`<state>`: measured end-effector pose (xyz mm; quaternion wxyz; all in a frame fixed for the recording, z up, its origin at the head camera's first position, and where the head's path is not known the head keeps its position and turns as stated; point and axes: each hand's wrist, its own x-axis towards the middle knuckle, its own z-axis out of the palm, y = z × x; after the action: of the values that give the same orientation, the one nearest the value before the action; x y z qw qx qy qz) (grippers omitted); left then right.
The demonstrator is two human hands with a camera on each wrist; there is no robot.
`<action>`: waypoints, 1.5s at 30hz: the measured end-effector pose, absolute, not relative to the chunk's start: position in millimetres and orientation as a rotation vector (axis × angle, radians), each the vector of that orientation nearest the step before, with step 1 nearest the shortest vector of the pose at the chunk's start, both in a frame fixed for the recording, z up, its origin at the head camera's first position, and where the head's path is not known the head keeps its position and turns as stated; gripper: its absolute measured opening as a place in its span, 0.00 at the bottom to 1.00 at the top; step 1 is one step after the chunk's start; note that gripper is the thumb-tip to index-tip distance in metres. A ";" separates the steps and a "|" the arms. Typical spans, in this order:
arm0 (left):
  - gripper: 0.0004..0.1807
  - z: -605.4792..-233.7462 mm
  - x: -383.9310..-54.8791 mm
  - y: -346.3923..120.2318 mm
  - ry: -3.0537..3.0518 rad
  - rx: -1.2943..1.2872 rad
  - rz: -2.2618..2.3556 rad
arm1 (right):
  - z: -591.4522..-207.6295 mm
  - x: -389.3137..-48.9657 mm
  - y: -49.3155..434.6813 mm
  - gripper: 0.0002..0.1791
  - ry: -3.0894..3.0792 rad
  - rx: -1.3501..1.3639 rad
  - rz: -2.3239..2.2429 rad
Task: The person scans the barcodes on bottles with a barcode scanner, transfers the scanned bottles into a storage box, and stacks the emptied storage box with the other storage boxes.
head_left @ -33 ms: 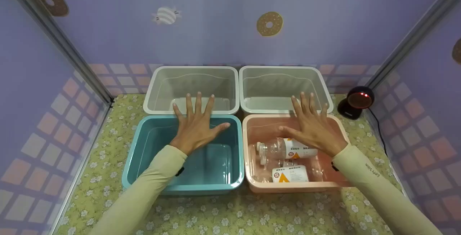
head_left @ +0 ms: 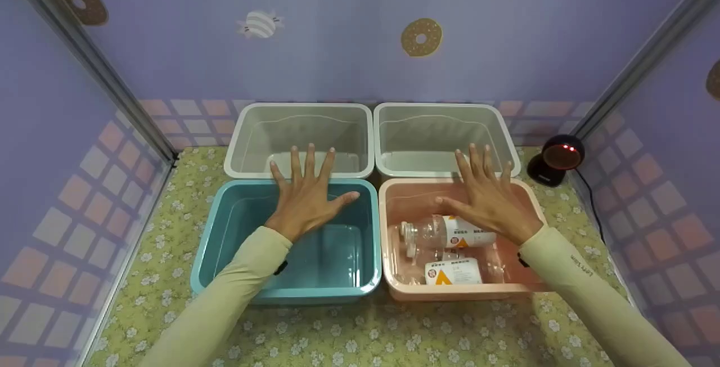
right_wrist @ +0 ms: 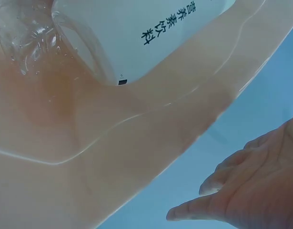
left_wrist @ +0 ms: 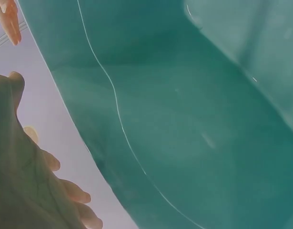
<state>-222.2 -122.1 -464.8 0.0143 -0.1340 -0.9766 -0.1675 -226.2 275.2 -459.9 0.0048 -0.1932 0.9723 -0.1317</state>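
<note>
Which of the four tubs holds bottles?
The pink tub, under the right hand: clear bottles lie inside it, while none show in the blue tub or the two white tubs.

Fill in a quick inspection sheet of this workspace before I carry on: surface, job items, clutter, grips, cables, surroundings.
Surface: yellow-green floral cover.
Job items: clear, white-labelled bottles lying in the pink bin; exact count unclear. Blue bin beside it, two pale bins behind.
Clutter: black device with red lights, right of the bins.
Grips: left grip over the blue bin, right grip over the pink; fingers spread, holding nothing.
Cables: one black cable at the device.
Surroundings: patterned purple walls.
</note>
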 end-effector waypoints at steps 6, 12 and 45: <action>0.62 -461.1 -217.6 -124.9 -3.046 -0.413 -0.538 | -458.3 -224.8 272.6 0.62 3.037 -0.614 -0.428; 0.63 -453.7 -211.6 -128.4 -3.071 -0.411 -0.582 | -454.4 -220.1 272.8 0.61 3.045 -0.638 -0.436; 0.61 -439.6 -143.9 -204.8 -2.995 -0.373 -0.695 | -449.4 -196.0 263.7 0.40 2.978 -0.999 -0.682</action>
<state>-143.9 -204.8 -439.6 0.0222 -0.1203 -0.9668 -0.2245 -196.0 263.7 -449.4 -0.0364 -0.3106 0.9258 -0.2122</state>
